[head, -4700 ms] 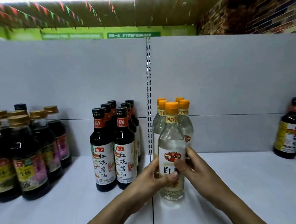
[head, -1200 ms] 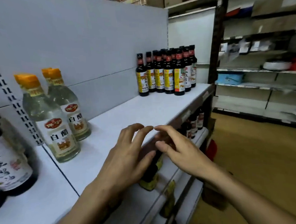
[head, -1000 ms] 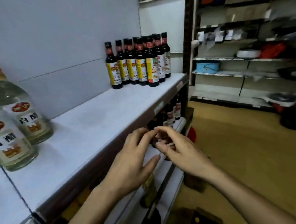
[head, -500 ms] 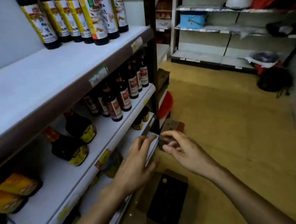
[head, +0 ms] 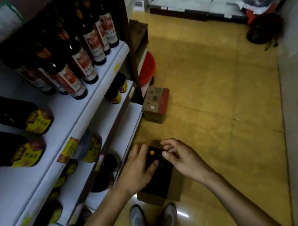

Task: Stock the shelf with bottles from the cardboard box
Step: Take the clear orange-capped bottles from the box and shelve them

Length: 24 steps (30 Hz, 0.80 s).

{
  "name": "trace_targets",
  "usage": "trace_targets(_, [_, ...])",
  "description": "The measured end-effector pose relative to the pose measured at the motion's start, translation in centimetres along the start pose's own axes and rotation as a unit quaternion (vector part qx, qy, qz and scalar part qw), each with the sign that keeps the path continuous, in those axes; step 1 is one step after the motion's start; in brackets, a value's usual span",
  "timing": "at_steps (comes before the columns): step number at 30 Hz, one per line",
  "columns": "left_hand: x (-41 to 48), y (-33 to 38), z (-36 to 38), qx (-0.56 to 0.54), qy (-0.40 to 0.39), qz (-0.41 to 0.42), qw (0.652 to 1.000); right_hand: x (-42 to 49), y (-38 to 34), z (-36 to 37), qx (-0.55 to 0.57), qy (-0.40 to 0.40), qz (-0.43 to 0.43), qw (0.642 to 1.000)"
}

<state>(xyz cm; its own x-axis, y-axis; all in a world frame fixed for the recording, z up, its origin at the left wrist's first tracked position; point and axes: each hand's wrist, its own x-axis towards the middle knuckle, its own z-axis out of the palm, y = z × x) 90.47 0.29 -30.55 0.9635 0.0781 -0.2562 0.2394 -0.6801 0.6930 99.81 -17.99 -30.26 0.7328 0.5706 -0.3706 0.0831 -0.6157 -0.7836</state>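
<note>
Head view: open cardboard box (head: 174, 190); orange-capped bottle (head: 152, 152) inside.

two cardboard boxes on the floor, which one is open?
The near cardboard box by the shoes, under both hands, with an orange cap showing inside. The far box, by the shelf end, is shut.

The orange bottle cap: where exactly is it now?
Head view, lower centre: the orange cap shows inside the open cardboard box on the floor, between left hand and right hand.
</note>
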Motion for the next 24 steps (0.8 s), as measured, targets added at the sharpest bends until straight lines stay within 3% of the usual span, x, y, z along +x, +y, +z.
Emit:
trace_targets(14, [7.1, -17.9, 14.5, -0.043, -0.029, -0.071, 0.996, 10.0, 16.6, 12.6, 0.05, 0.022, 0.092, 0.994])
trace_targets(24, [16.0, -33.0, 28.3, -0.018, -0.038, -0.079, 0.996, 21.2, 33.8, 23.7, 0.007, 0.043, 0.082, 0.996])
